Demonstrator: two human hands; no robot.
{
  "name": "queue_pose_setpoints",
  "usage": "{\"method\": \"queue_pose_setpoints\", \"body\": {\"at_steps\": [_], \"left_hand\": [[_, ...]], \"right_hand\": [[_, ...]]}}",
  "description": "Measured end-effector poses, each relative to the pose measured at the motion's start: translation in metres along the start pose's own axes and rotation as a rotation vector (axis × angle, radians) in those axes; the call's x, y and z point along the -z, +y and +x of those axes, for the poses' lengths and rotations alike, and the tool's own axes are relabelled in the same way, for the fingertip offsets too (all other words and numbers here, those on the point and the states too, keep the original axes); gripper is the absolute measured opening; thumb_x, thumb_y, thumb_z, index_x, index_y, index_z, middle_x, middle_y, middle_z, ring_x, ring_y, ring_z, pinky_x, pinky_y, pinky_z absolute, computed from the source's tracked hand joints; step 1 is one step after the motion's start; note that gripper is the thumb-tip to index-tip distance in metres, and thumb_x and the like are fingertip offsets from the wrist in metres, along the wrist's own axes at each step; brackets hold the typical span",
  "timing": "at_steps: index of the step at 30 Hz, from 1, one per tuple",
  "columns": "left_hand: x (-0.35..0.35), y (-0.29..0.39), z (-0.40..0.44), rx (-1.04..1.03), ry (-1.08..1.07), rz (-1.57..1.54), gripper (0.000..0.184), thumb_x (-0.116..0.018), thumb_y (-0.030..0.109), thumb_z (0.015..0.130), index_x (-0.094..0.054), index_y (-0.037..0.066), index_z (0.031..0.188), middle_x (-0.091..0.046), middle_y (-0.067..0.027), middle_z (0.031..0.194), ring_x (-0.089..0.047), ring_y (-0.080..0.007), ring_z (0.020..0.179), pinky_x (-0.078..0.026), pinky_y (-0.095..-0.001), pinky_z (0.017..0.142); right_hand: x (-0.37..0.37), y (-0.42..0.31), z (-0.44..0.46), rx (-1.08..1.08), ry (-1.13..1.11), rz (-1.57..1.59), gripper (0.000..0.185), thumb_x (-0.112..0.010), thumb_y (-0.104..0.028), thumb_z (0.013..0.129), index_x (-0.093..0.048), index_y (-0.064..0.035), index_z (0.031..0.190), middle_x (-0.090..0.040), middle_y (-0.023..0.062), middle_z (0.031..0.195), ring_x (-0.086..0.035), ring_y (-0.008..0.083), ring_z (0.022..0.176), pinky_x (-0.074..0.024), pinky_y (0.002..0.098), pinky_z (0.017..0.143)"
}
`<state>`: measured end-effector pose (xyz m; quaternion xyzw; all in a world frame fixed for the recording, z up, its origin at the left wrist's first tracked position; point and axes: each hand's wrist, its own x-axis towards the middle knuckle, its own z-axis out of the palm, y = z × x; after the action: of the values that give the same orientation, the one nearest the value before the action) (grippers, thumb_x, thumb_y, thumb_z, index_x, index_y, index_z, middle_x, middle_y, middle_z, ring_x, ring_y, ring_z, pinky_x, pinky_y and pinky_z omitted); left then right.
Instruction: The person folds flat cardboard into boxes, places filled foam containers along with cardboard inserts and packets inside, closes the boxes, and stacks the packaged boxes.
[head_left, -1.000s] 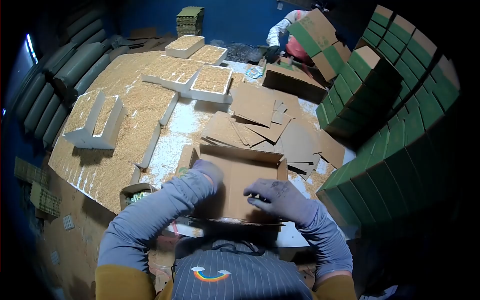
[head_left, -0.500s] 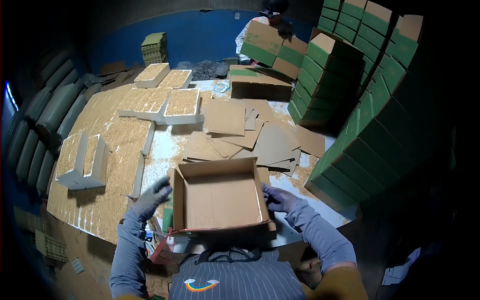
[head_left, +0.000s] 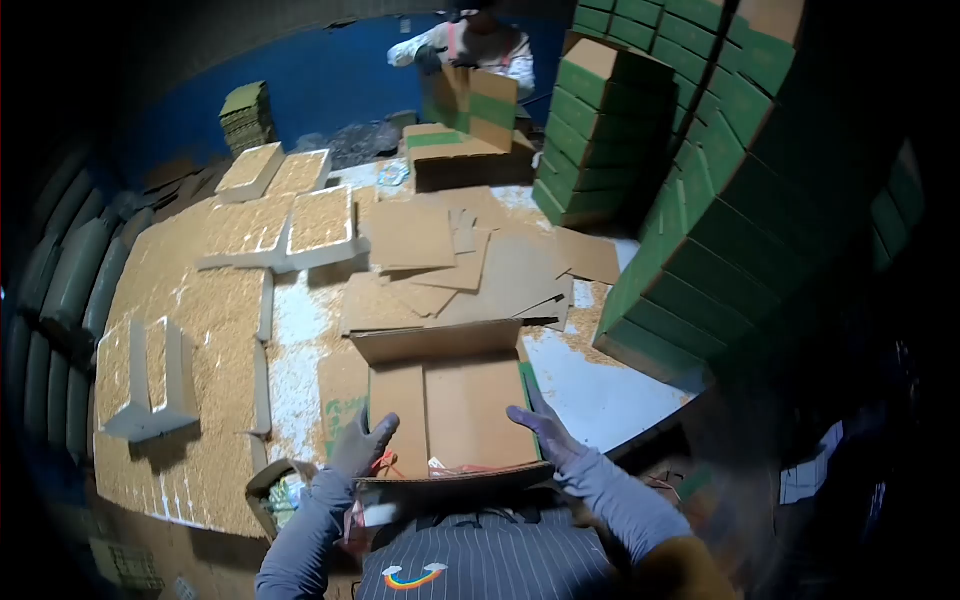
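An open cardboard box [head_left: 475, 405] lies in front of me, with its far wall standing up. A flap or panel [head_left: 398, 405] covers the left part of its inside. My left hand [head_left: 366, 440], gloved, is at the box's near left side, thumb apart from the fingers. At the right side is my right hand [head_left: 548, 428], also gloved, its thumb over the edge and fingers stretched along the outside. Red string [head_left: 385, 460] lies by the near left corner and along the near edge.
Flat cardboard sheets [head_left: 412, 235] lie beyond the box. White trays [head_left: 320, 225] of grain-like material stand at left. Green-and-brown boxes [head_left: 600, 130] are stacked at right. Across the table, a person [head_left: 485, 50] handles another box [head_left: 470, 165]. A small container [head_left: 280, 490] sits near my left arm.
Both hands have moved to the box's sides, and the panel and red string now show inside it. The person opposite has brought the raised cardboard down and upright. My view has shifted right.
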<state>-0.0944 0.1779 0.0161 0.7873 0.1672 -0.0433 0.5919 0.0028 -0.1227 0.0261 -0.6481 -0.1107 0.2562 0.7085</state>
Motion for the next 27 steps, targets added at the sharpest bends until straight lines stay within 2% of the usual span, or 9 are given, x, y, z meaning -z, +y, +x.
{"method": "queue_pose_setpoints", "body": {"at_steps": [2,3,7,9,11,15,20,26,27], "left_hand": [[-0.015,-0.007,0.033,-0.569,0.062,0.284,0.053,-0.042,0.04,0.1,-0.045,0.002,0.136,-0.056,-0.0181,0.124,-0.059,-0.0245,0.105,-0.044,-0.0345,0.095],[-0.022,0.048,0.025,-0.152,-0.19,-0.244,0.055,-0.039,0.041,0.1,-0.041,0.001,0.139,-0.055,-0.0178,0.12,-0.059,-0.0235,0.102,-0.049,-0.0322,0.089],[-0.073,0.168,0.026,0.104,-0.914,0.236,0.04,-0.061,0.037,0.092,-0.066,0.0,0.105,-0.057,-0.0042,0.071,-0.051,-0.0092,0.058,-0.039,-0.0233,0.048],[-0.083,0.188,0.044,0.056,-0.85,0.085,0.023,-0.068,0.029,0.087,-0.068,0.006,0.084,-0.05,0.0019,0.059,-0.041,-0.0046,0.049,-0.03,-0.0212,0.045],[-0.08,0.161,0.141,-1.09,-0.206,0.316,0.023,-0.053,0.028,0.093,-0.063,0.01,0.084,-0.049,0.0043,0.063,-0.041,-0.0057,0.052,-0.031,-0.0213,0.047],[0.025,0.105,0.413,-0.119,0.095,-0.635,0.027,-0.051,0.038,0.094,-0.061,0.017,0.08,-0.044,0.0048,0.051,-0.036,-0.0067,0.037,-0.029,-0.0234,0.035],[-0.069,0.329,0.33,-0.567,-0.229,-0.788,0.037,-0.051,0.02,0.097,-0.051,0.006,0.131,-0.061,0.0004,0.115,-0.053,-0.0019,0.076,-0.04,-0.0129,0.063],[-0.205,0.566,0.198,-1.342,-0.094,-0.383,0.045,-0.046,0.033,0.095,-0.049,0.015,0.137,-0.06,-0.0055,0.126,-0.057,-0.0079,0.066,-0.038,-0.0185,0.051],[-0.222,0.594,0.179,-1.154,-0.229,-0.603,0.051,-0.043,0.04,0.094,-0.046,0.016,0.139,-0.058,-0.0089,0.13,-0.055,-0.0084,0.06,-0.037,-0.0187,0.048]], "right_hand": [[0.023,0.018,-0.028,0.112,0.235,0.252,0.084,-0.065,-0.028,0.082,-0.021,-0.001,0.148,-0.037,0.0153,0.144,-0.036,0.0247,0.132,-0.027,0.0333,0.11],[0.032,0.002,-0.053,0.167,0.344,0.35,0.077,-0.065,-0.028,0.082,-0.028,-0.0012,0.145,-0.044,0.0134,0.137,-0.044,0.024,0.125,-0.0344,0.0343,0.105],[0.103,-0.022,-0.163,0.432,0.847,0.355,0.06,-0.062,-0.027,0.087,-0.038,-0.003,0.137,-0.052,0.0116,0.123,-0.054,0.0217,0.111,-0.046,0.0351,0.093],[0.156,-0.004,-0.239,0.514,1.104,0.428,0.053,-0.062,-0.027,0.089,-0.042,-0.0041,0.133,-0.055,0.0122,0.12,-0.055,0.0209,0.11,-0.0468,0.0353,0.092],[0.178,-0.011,-0.303,0.609,1.32,0.421,0.053,-0.061,-0.027,0.09,-0.042,-0.004,0.133,-0.055,0.0121,0.119,-0.054,0.0209,0.109,-0.0466,0.0352,0.092],[0.224,-0.072,-0.375,0.85,1.521,0.311,0.052,-0.061,-0.028,0.09,-0.042,-0.0039,0.133,-0.054,0.0117,0.119,-0.054,0.0207,0.108,-0.0461,0.0349,0.092],[0.284,-0.217,-0.381,1.131,1.463,0.072,0.051,-0.06,-0.029,0.091,-0.043,-0.0037,0.132,-0.054,0.0113,0.118,-0.054,0.0206,0.107,-0.0455,0.0346,0.092],[0.344,-0.424,-0.329,1.361,1.264,-0.132,0.05,-0.058,-0.029,0.092,-0.043,-0.0035,0.132,-0.053,0.0109,0.117,-0.053,0.0204,0.106,-0.0449,0.0341,0.092],[0.352,-0.456,-0.316,1.386,1.236,-0.158,0.05,-0.058,-0.029,0.092,-0.043,-0.0034,0.132,-0.053,0.0108,0.117,-0.053,0.0204,0.106,-0.0448,0.0341,0.092]]}}
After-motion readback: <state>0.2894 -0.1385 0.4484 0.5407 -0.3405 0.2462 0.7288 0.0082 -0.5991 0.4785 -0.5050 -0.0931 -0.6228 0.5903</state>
